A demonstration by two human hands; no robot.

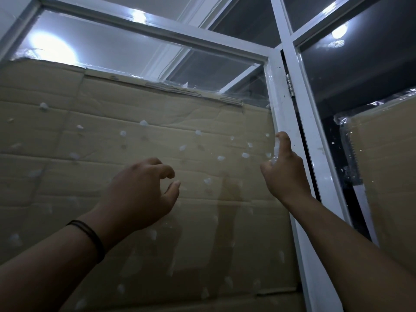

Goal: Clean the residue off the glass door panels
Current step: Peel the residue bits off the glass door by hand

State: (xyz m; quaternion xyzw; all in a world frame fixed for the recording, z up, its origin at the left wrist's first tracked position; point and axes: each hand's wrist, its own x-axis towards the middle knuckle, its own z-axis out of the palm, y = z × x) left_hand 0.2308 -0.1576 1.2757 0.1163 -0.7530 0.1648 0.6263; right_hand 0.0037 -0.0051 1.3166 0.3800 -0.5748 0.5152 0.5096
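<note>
Cardboard (157, 122) backs the glass door panel (108, 52) in front of you, and white blobs of residue (221, 158) dot the glass. Your right hand (286, 174) grips a small clear spray bottle (276, 149) beside the white door frame (290, 104), forefinger on top. Your left hand (144, 194) hovers near the glass, fingers (167, 171) loosely curled, holding nothing.

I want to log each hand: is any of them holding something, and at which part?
The right hand grips a small clear spray bottle round its body, one finger on top. The left hand holds nothing.
</note>
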